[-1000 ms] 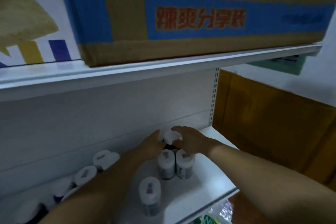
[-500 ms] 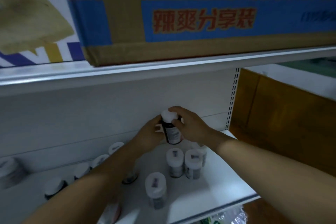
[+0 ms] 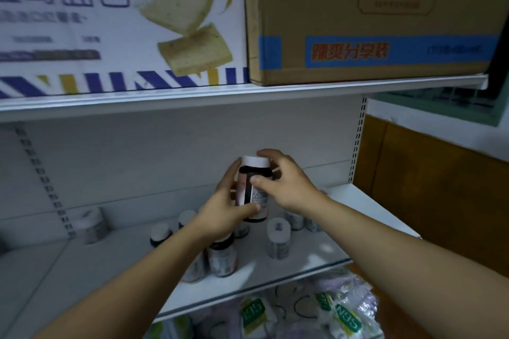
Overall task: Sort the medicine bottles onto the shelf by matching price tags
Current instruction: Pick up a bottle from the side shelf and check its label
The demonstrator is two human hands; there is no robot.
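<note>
Dark bottle (image 3: pixel 253 190), white cap, upright, held above the shelf (image 3: pixel 366 209): left hand (image 3: pixel 225 209) curled round its lower body, right hand (image 3: pixel 286 184) clasping the upper part, thumb on the label, both forearms stretched forward; other bottles (image 3: pixel 278 239) standing on the shelf beneath.

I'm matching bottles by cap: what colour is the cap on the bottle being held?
White cap on a dark bottle, clearest in the head view.
</note>
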